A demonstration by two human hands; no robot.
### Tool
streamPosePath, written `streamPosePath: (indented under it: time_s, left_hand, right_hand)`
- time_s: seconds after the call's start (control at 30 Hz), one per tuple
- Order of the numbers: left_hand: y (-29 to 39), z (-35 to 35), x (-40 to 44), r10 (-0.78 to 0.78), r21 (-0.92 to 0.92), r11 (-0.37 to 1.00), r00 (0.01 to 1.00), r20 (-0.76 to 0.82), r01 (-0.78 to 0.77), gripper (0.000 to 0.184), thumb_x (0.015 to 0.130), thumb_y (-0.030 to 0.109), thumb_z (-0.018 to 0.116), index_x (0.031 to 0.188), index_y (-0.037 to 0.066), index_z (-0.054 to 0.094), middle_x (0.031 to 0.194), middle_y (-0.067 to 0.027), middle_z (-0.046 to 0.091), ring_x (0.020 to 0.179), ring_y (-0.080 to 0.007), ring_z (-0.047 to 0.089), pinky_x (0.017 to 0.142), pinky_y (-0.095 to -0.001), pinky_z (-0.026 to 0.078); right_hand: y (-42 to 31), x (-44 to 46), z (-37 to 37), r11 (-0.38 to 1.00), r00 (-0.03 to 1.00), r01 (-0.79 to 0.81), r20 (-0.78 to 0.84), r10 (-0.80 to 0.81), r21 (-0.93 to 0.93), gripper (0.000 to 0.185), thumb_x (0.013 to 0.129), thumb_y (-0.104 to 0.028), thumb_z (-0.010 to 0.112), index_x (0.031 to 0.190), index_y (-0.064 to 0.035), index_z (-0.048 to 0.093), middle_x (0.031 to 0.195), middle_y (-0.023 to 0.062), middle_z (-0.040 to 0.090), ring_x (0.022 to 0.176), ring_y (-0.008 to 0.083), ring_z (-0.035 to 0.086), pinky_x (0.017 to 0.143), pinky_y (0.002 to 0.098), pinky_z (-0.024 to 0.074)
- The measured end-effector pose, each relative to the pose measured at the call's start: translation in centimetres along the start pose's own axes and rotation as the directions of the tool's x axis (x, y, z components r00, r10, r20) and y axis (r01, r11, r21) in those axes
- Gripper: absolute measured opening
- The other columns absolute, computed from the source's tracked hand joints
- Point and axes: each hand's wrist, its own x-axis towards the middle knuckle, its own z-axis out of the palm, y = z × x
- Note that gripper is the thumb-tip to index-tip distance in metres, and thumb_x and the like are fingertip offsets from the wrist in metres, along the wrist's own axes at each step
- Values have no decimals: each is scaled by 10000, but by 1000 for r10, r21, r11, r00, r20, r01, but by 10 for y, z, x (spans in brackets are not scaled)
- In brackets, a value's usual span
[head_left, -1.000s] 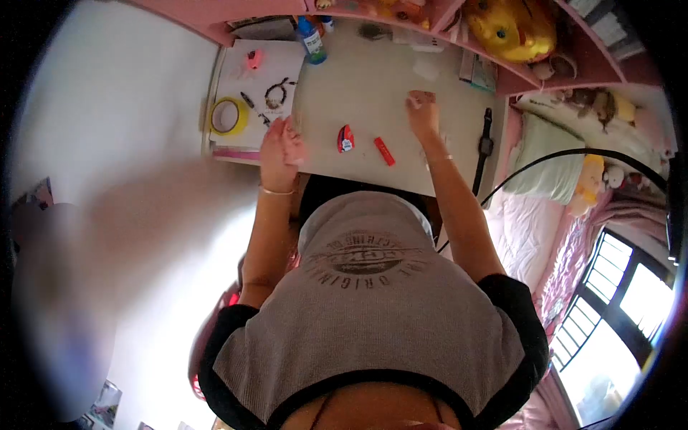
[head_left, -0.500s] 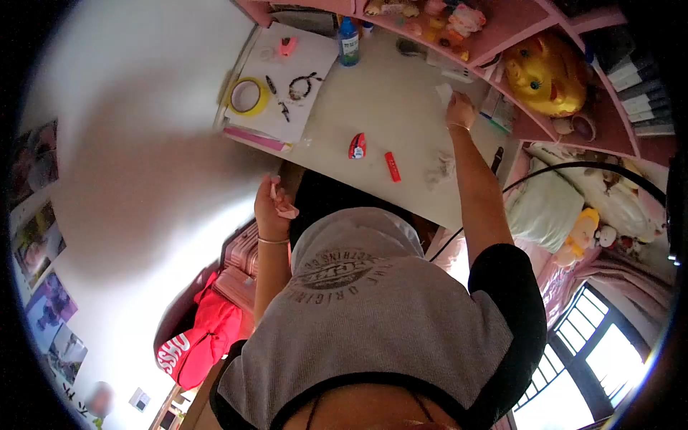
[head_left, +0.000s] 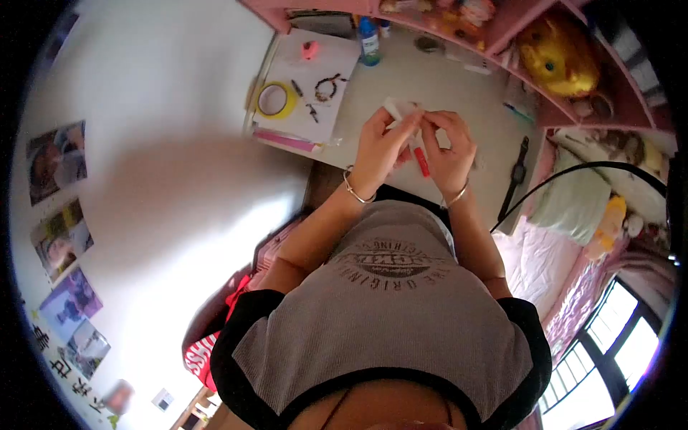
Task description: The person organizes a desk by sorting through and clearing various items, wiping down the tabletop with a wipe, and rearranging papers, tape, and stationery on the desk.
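Note:
My left hand and my right hand meet above the desk, fingertips almost touching. Between thumb and fingers, my left hand grips a thin white piece that looks like tissue or paper. The fingertips of my right hand are pinched at its right end. Below and between the hands, a small red stick-shaped thing lies on the desk. Another red item beside it is mostly hidden behind my left hand.
At the left of the desk, white paper carries a yellow tape roll, a bead bracelet and a pen. A blue bottle stands behind. A black watch lies right; pink shelves rise at the back.
My left hand has risen from beside the desk to above it. My right hand has come back from the desk's far right with a white piece, and both hands now meet. The view has shifted.

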Motion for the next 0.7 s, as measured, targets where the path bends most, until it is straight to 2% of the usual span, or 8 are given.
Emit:
streamPosePath:
  time_s: [0.07, 0.1, 0.2, 0.23, 0.43, 0.53, 0.57, 0.7]
  left_hand:
    - [1, 3, -1, -155, -60, 986, 988, 14, 156, 294, 839, 287, 583, 885, -2, 560, 625, -59, 556, 404, -70, 451, 354, -197, 362]
    - [1, 3, 1, -182, -137, 974, 983, 5, 181, 291, 846, 314, 574, 783, 29, 579, 467, -6, 463, 352, -75, 422, 350, -199, 371]
    - [23, 1, -9, -240, -163, 945, 938, 248, 285, 252, 848, 261, 566, 890, 13, 576, 624, -63, 570, 407, -135, 485, 387, -238, 406]
    - [14, 2, -7, -270, -102, 950, 942, 197, 294, 275, 850, 272, 568, 919, 7, 579, 618, -64, 569, 398, -137, 478, 389, -241, 406]
    - [14, -1, -14, -223, 1, 973, 936, 272, 231, 273, 852, 262, 580, 962, 12, 589, 668, -45, 594, 449, -100, 523, 409, -214, 430]
    - [12, -1, -19, -158, -49, 984, 967, 199, 171, 286, 863, 293, 587, 765, 26, 567, 459, -15, 483, 351, -86, 462, 359, -202, 405]
    - [8, -6, -19, -123, -53, 989, 971, 203, 136, 282, 866, 288, 584, 768, 24, 571, 466, -7, 482, 353, -76, 454, 365, -200, 411]
    - [3, -26, -23, -30, -14, 999, 988, 152, 33, 269, 873, 275, 579, 803, 16, 595, 520, 25, 487, 395, -35, 440, 400, -192, 438]
  right_hand:
    - [-6, -11, -5, 946, 952, -265, -106, 288, 188, 90, 798, -18, 631, 887, -7, 624, 822, 51, 629, 712, 102, 572, 627, 236, 465]
    - [-7, -13, -10, 902, 917, -328, -135, 375, 280, 92, 804, -19, 626, 895, -3, 622, 821, 43, 623, 714, 92, 562, 627, 227, 459]
    - [-13, -18, -28, 745, 806, -434, -150, 572, 507, 103, 823, -27, 613, 919, 9, 615, 819, 25, 607, 717, 72, 541, 632, 206, 443]
    - [-16, -19, -33, 709, 788, -448, -134, 601, 545, 110, 829, -35, 609, 928, 12, 612, 820, 23, 604, 717, 70, 539, 637, 201, 441]
    - [-19, -28, -33, 502, 690, -458, -63, 721, 734, 133, 852, -44, 580, 973, 11, 588, 853, 25, 601, 745, 66, 539, 648, 184, 431]
    - [-19, -32, -27, 490, 698, -434, -62, 714, 756, 160, 855, -30, 568, 1012, -4, 548, 867, 28, 594, 758, 71, 546, 655, 184, 432]
    - [-18, -34, -24, 496, 709, -426, -62, 703, 757, 173, 856, -26, 564, 1026, -10, 533, 870, 30, 591, 762, 74, 549, 658, 184, 432]
    - [-20, -34, -17, 338, 704, -495, 141, 696, 801, 239, 843, -5, 569, 1066, -27, 487, 904, 49, 579, 789, 95, 552, 686, 202, 443]
